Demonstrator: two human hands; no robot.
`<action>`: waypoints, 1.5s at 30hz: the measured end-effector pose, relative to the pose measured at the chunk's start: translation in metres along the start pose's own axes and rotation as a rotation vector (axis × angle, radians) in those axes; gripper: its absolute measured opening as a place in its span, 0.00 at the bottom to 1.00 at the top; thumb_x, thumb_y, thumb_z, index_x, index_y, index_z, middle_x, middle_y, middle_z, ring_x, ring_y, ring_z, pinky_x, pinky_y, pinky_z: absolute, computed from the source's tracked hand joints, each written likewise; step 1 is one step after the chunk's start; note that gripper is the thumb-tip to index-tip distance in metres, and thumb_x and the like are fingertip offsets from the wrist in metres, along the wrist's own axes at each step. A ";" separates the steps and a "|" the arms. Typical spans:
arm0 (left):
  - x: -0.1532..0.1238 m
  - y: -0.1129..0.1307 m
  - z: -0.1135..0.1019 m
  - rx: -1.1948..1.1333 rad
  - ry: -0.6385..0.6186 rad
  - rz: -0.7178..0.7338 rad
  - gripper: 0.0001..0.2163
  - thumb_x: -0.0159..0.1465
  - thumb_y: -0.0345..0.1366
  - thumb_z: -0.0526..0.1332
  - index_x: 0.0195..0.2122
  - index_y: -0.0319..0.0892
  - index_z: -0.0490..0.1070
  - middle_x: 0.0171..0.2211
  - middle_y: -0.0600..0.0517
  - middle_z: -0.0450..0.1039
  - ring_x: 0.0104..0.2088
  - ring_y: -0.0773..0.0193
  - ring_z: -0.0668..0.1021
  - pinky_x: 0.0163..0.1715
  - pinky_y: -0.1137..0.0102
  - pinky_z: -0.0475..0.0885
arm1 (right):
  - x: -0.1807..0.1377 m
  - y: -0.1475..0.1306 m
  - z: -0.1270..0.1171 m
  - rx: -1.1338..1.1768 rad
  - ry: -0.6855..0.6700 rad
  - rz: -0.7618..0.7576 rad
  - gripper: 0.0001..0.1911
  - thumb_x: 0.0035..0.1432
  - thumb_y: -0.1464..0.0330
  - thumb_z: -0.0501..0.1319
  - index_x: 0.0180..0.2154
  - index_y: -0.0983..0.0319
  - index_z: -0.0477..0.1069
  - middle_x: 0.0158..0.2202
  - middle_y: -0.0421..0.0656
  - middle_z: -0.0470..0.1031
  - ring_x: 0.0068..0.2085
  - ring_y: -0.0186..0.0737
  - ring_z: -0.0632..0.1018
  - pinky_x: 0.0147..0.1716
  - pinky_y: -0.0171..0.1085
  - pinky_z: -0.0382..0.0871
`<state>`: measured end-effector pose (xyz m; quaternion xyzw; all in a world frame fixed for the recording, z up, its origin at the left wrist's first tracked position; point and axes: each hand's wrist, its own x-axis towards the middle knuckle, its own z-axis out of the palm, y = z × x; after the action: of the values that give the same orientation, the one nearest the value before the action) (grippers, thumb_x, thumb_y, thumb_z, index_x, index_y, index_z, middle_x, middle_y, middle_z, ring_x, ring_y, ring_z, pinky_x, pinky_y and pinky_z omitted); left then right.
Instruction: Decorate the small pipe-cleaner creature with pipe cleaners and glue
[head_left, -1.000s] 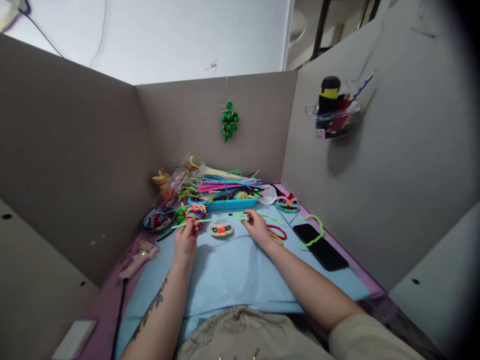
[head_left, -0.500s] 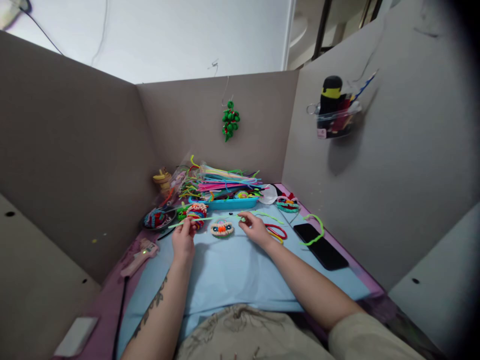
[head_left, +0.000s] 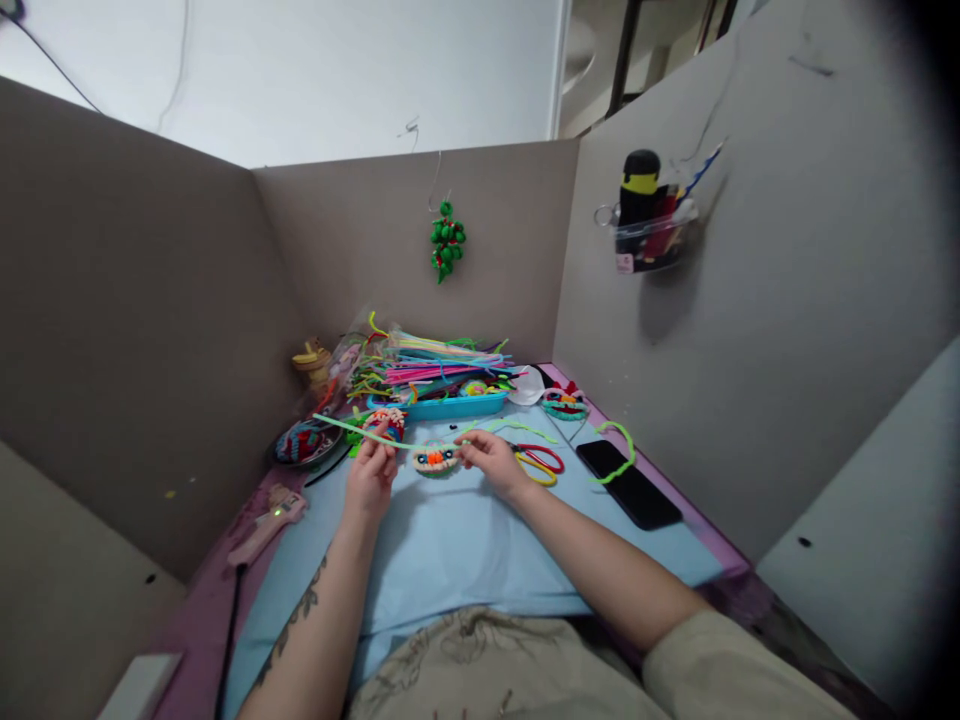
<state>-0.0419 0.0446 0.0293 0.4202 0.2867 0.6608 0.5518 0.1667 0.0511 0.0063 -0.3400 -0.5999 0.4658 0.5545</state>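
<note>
A pale green pipe cleaner [head_left: 411, 444] stretches between my two hands above the table. My left hand [head_left: 373, 468] pinches it partway along, with one end sticking out to the upper left. The fingers of my right hand [head_left: 486, 458] are closed on its other end. Just behind and below the strip lies a round cream piece with two eyes and an orange middle [head_left: 436, 459]. A multicoloured ball-shaped piece [head_left: 386, 424] sits right behind my left fingers. Scissors with red and yellow handles [head_left: 541, 464] lie to the right of my right hand.
A blue tray [head_left: 450, 407] piled with pipe cleaners [head_left: 442, 360] stands at the back. On the right lies a black phone [head_left: 630, 485] with a bright green pipe cleaner [head_left: 626, 440] across it. A pink glue gun [head_left: 266, 528] with a cord rests on the left. Grey panels surround the table.
My right hand has moved in towards my left, bringing it closer to the cream piece. The strip's free left end now points further up. The whole view has shifted slightly.
</note>
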 end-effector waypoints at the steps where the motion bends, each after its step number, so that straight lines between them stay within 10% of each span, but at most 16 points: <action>1: -0.001 -0.004 0.002 0.036 -0.039 -0.045 0.21 0.52 0.36 0.64 0.48 0.41 0.66 0.21 0.58 0.62 0.15 0.78 0.57 0.14 0.79 0.49 | -0.001 0.001 0.004 0.052 -0.068 0.016 0.15 0.50 0.60 0.60 0.37 0.64 0.72 0.26 0.42 0.75 0.24 0.33 0.71 0.26 0.33 0.66; 5: -0.010 -0.017 0.010 0.230 -0.297 -0.270 0.20 0.58 0.48 0.57 0.44 0.37 0.67 0.21 0.56 0.62 0.17 0.75 0.62 0.14 0.78 0.53 | -0.008 0.004 0.014 0.003 -0.259 -0.001 0.13 0.51 0.63 0.61 0.37 0.63 0.74 0.29 0.42 0.75 0.27 0.33 0.73 0.28 0.33 0.66; 12: -0.022 -0.021 0.020 0.484 -0.548 -0.351 0.24 0.54 0.43 0.64 0.49 0.40 0.62 0.25 0.54 0.68 0.20 0.71 0.69 0.17 0.77 0.60 | -0.015 -0.001 0.016 -0.419 -0.192 -0.282 0.12 0.53 0.74 0.57 0.39 0.60 0.75 0.34 0.42 0.75 0.33 0.34 0.73 0.35 0.34 0.66; 20: -0.014 -0.009 0.012 0.288 -0.323 -0.362 0.15 0.54 0.44 0.63 0.36 0.38 0.66 0.24 0.55 0.66 0.14 0.79 0.59 0.11 0.81 0.50 | 0.019 0.018 -0.007 -0.722 0.078 -0.234 0.10 0.56 0.72 0.55 0.36 0.63 0.74 0.35 0.44 0.75 0.38 0.37 0.73 0.40 0.35 0.65; 28: -0.001 -0.001 -0.009 0.065 -0.103 -0.385 0.18 0.50 0.38 0.66 0.41 0.40 0.68 0.22 0.58 0.63 0.15 0.79 0.58 0.12 0.82 0.47 | 0.090 0.050 -0.002 -1.261 -0.310 -0.070 0.14 0.55 0.74 0.55 0.43 0.60 0.71 0.44 0.45 0.72 0.46 0.39 0.71 0.43 0.32 0.61; 36: -0.002 -0.017 -0.008 0.183 -0.045 -0.372 0.14 0.46 0.37 0.67 0.32 0.36 0.72 0.23 0.55 0.65 0.20 0.75 0.65 0.17 0.78 0.55 | 0.096 0.050 -0.015 -1.421 -0.372 -0.007 0.07 0.54 0.74 0.54 0.33 0.65 0.71 0.37 0.50 0.72 0.41 0.44 0.71 0.39 0.36 0.61; 45: -0.005 -0.016 -0.007 0.194 -0.075 -0.353 0.15 0.45 0.38 0.67 0.33 0.37 0.72 0.23 0.56 0.65 0.19 0.76 0.61 0.16 0.78 0.49 | 0.097 0.015 -0.041 -1.021 0.046 -0.172 0.09 0.61 0.71 0.44 0.39 0.63 0.61 0.36 0.47 0.71 0.39 0.40 0.72 0.39 0.37 0.63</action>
<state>-0.0401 0.0443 0.0113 0.4388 0.3975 0.5072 0.6263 0.1906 0.1534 0.0246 -0.5269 -0.7641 0.0590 0.3675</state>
